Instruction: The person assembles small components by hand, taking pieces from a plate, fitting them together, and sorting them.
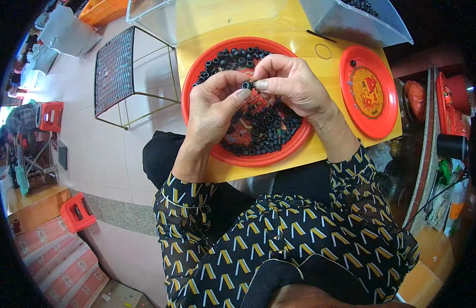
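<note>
Over a round red tray, both my hands meet with their fingertips almost touching. My left hand pinches a small black ring-shaped part between thumb and forefinger. Against its right side, the thumb and forefinger of my right hand are pinched on a small dark piece, mostly hidden by the fingers. Many loose black parts of the same sort lie in the tray, larger ones at the back and smaller ones toward the front right.
The tray rests on a yellow tabletop. To the right is a second red plate with one black part and a few tiny pieces. A clear bin of dark parts stands behind, near a dark stick. A woven stool stands left.
</note>
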`<state>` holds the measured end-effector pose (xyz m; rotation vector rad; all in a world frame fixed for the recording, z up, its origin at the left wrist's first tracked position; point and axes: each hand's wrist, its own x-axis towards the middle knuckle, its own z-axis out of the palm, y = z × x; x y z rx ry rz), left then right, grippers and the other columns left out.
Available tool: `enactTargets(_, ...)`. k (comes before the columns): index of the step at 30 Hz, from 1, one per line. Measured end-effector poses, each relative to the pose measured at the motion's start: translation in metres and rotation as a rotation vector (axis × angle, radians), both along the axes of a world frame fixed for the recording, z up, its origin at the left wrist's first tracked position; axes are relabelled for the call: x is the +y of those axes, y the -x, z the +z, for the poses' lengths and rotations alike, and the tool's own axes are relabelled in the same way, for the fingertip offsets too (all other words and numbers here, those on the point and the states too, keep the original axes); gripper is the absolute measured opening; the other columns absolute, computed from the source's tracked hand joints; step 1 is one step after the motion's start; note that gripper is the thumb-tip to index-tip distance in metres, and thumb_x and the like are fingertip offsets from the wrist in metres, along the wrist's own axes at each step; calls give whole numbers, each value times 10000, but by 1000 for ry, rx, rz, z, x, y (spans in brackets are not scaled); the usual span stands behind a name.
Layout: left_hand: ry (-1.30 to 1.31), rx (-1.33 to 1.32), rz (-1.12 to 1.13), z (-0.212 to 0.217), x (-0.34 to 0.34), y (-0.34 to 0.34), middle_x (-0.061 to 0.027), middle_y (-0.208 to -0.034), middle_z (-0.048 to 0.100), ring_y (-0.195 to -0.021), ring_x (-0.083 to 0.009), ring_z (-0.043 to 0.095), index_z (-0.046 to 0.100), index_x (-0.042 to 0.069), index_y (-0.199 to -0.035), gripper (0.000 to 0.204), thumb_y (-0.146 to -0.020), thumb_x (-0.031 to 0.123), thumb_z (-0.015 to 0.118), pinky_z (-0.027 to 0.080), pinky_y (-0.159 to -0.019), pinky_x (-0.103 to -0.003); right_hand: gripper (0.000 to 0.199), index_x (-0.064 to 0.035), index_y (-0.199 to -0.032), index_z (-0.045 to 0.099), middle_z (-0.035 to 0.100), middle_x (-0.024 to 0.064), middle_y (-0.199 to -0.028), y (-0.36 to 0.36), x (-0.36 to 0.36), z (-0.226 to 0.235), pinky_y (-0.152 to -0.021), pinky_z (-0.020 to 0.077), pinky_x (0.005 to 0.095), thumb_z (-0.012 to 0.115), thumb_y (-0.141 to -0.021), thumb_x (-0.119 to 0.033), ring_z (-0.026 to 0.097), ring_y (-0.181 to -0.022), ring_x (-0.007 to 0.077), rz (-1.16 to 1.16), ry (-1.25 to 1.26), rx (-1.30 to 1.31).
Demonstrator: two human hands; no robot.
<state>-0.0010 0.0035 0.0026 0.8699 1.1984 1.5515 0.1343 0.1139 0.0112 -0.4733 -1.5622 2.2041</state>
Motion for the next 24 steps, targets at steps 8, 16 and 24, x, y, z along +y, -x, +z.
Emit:
enactTargets(8,-11,88,-3,-6,4,-4,-40,-831,597,-737,-79,559,574,-46,-944,169,-778,-18,575,452,-666,-196,124,-15,-867,560,556,20,-745,-4,2,-4,-557,447,187,605,-753,-34,529,-625,69,6,48,15)
enactTargets(16,-411,617,92,-4,2,-2,-59,-754,544,-742,-178,533,596,21,-852,216,-650,-47,632,425,-663,-288,159,-18,-890,555,565,29,-744,-8,7,-6,-542,442,193,622,-764,-89,539,-640,82,215,232,57)
enactTargets(24,-459,719,-9,10,0,1,-61,-721,534,-682,-208,501,583,27,-798,210,-604,-7,656,389,-636,-311,254,3,-925,540,560,61,-733,-7,5,-5,-490,395,183,646,-750,-148,499,-569,85,433,365,66)
